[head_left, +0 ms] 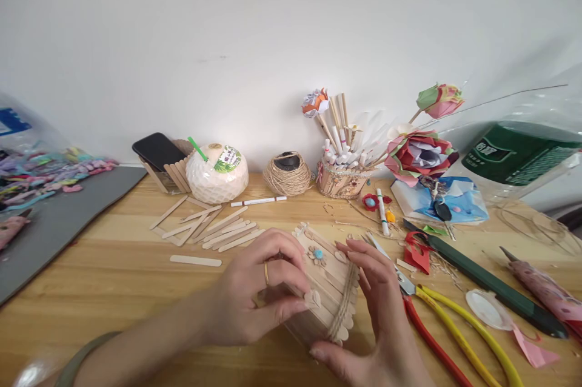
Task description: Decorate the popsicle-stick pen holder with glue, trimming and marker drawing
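A small box of wooden craft sticks (318,278) is held tilted above the table between both hands. Twine runs along its right edge, and a flower with a blue centre (317,255) sits on its upper face. My right hand (377,308) grips the box from the right, thumb at the lower corner and fingers over the top. My left hand (268,284), with a ring on one finger, is closed in a pinch on a small pale wooden piece (313,299) against the box's left edge. Whether that piece is attached to the box I cannot tell.
Loose craft sticks (218,229) lie left of my hands. Behind stand a phone (159,150) in a stick holder, a coconut (218,181), a twine ball (287,174) and a pen basket (343,179). Scissors (413,293) and a dark green cutter (491,281) lie right.
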Action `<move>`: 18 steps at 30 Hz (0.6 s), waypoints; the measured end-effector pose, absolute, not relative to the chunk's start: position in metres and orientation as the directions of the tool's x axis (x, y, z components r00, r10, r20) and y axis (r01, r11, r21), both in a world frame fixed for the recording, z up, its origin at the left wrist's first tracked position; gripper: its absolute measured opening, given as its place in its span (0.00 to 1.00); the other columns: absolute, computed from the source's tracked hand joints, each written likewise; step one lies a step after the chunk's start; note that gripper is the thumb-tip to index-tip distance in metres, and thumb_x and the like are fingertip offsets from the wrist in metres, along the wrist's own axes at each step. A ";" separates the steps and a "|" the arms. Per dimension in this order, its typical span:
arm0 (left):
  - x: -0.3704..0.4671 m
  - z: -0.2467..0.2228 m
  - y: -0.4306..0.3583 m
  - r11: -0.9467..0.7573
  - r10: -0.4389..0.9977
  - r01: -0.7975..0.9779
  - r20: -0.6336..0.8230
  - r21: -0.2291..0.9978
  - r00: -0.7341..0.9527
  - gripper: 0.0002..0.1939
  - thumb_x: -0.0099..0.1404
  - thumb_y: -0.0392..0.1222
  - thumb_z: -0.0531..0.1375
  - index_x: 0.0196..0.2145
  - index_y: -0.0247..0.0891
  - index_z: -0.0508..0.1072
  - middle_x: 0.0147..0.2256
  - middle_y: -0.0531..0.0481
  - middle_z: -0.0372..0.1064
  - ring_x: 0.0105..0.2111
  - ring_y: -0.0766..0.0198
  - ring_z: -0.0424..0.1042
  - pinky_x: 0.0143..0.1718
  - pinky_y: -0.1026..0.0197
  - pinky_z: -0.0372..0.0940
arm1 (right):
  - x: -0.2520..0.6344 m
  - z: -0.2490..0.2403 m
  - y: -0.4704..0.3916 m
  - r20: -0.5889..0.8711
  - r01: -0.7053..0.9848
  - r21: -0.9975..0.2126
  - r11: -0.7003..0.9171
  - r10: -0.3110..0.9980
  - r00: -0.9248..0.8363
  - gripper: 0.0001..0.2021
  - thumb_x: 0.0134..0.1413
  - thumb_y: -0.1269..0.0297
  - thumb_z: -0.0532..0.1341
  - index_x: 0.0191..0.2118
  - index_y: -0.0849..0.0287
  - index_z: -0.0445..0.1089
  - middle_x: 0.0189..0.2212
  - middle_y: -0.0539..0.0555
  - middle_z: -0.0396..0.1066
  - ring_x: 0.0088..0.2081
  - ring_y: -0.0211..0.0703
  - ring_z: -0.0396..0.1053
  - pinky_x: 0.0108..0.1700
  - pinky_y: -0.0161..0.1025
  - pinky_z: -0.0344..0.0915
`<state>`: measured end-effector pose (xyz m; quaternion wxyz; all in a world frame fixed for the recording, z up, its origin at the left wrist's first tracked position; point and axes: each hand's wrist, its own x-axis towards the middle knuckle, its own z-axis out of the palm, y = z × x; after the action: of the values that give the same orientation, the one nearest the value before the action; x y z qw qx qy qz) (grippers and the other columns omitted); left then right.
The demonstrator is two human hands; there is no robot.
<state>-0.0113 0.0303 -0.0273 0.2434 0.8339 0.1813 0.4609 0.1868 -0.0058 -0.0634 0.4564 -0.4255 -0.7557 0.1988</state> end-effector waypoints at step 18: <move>-0.012 -0.021 0.029 -0.857 0.481 0.111 0.703 0.504 0.524 0.07 0.62 0.29 0.55 0.35 0.33 0.72 0.33 0.45 0.65 0.37 0.61 0.67 0.39 0.56 0.67 | 0.187 -0.063 -0.008 0.506 0.444 -0.706 0.552 0.832 -0.230 0.33 0.46 0.52 0.65 0.54 0.54 0.50 0.54 0.61 0.51 0.59 0.59 0.50 0.56 0.54 0.57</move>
<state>-0.0125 0.0292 -0.0211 0.2031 0.8491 0.1744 0.4554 0.1873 -0.0079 -0.0628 0.4546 -0.4226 -0.7545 0.2134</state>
